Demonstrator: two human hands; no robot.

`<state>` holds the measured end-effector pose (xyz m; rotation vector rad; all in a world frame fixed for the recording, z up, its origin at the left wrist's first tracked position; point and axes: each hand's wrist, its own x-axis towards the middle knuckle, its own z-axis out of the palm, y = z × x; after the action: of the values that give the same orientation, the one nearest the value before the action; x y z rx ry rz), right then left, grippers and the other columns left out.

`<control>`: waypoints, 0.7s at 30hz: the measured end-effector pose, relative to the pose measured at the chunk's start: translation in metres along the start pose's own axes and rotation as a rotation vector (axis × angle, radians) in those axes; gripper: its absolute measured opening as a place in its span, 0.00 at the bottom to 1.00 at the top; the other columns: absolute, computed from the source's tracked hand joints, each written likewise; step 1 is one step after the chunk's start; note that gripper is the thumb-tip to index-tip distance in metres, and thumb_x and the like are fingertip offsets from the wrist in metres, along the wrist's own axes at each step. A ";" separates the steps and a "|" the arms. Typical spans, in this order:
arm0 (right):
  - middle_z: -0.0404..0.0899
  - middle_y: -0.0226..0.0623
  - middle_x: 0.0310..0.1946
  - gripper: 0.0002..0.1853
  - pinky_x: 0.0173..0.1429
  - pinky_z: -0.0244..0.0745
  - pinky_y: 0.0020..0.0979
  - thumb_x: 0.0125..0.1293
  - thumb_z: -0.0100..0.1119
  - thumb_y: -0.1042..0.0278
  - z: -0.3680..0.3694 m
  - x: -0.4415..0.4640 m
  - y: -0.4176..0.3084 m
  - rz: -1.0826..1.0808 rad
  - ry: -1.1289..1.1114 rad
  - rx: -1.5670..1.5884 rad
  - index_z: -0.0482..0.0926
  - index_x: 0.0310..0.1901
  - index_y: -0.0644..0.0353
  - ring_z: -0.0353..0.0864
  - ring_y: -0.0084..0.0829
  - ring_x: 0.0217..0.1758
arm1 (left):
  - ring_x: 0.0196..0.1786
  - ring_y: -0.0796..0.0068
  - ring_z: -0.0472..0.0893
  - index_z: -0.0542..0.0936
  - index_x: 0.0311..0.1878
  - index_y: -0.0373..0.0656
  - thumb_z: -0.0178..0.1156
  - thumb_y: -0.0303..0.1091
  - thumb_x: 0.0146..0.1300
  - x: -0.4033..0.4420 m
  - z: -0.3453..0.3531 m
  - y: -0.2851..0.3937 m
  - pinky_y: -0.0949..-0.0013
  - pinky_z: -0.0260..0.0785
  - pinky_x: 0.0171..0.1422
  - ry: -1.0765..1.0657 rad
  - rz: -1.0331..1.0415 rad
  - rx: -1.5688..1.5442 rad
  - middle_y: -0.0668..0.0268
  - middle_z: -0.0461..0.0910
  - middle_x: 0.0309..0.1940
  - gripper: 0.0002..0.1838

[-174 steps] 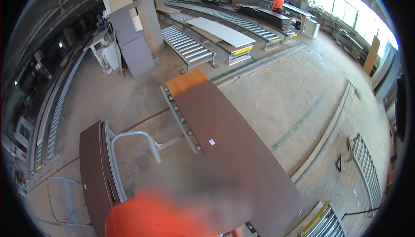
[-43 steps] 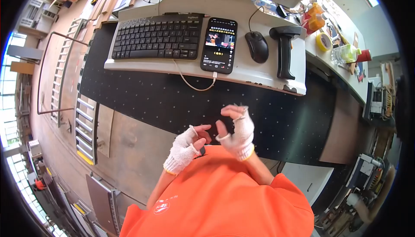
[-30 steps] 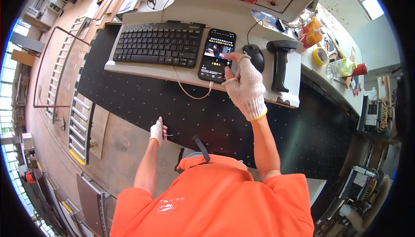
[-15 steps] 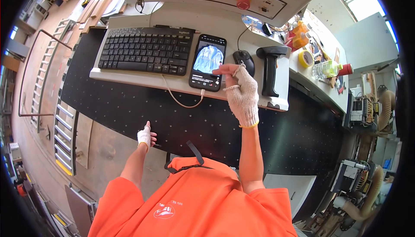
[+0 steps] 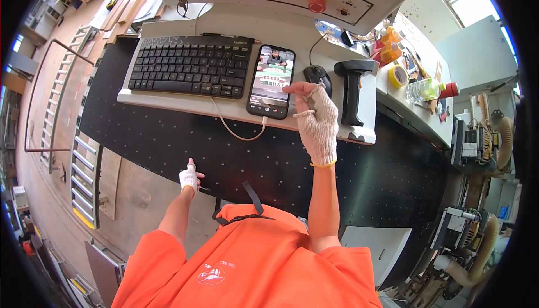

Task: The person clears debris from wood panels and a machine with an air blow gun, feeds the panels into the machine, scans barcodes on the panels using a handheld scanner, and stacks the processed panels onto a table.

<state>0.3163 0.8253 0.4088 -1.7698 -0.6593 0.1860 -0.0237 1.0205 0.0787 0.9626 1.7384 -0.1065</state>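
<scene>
A black smartphone [image 5: 272, 80] lies on the pale shelf, its screen lit with a picture of a person behind a table. My right hand [image 5: 317, 120], in a white knitted glove with bare fingertips, hovers at the phone's right side. Its index finger points to the screen's edge, and the hand holds nothing; whether the fingertip touches the glass I cannot tell. A white cable [image 5: 238, 134] is plugged into the phone's lower end. My left hand [image 5: 191, 178], gloved alike, rests at the edge of the black dotted table [image 5: 236, 162] with its fingers apart.
Left of the phone lies a black keyboard [image 5: 191, 66]. A mouse [image 5: 318, 79] and a barcode scanner [image 5: 352, 92] are to its right. Above hangs a control panel with a red emergency button [image 5: 317, 2]. Tape [image 5: 398, 76] and bottles stand on the right-hand bench.
The phone's screen has switched from a light blue jacket to a person at a table. My right hand has shifted only slightly; my left hand stays at the table edge.
</scene>
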 end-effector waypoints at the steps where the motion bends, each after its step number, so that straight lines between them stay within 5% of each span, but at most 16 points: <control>1: 0.88 0.30 0.36 0.11 0.39 0.72 0.25 0.80 0.55 0.80 0.000 0.000 0.000 -0.016 0.000 0.000 0.87 0.52 0.62 0.75 0.17 0.32 | 0.11 0.72 0.61 0.83 0.23 0.38 0.51 0.85 0.72 0.000 0.000 -0.001 0.65 0.54 0.18 0.001 -0.002 -0.002 0.68 0.64 0.09 0.51; 21: 0.85 0.36 0.32 0.14 0.38 0.72 0.27 0.75 0.57 0.84 0.003 -0.002 0.002 -0.031 0.025 -0.025 0.88 0.53 0.61 0.74 0.23 0.29 | 0.10 0.70 0.63 0.84 0.21 0.34 0.53 0.81 0.74 0.001 0.000 -0.003 0.64 0.55 0.18 0.012 0.047 -0.038 0.66 0.62 0.08 0.51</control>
<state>0.3143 0.8262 0.4061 -1.7824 -0.6736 0.1345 -0.0262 1.0187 0.0769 0.9779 1.7218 -0.0375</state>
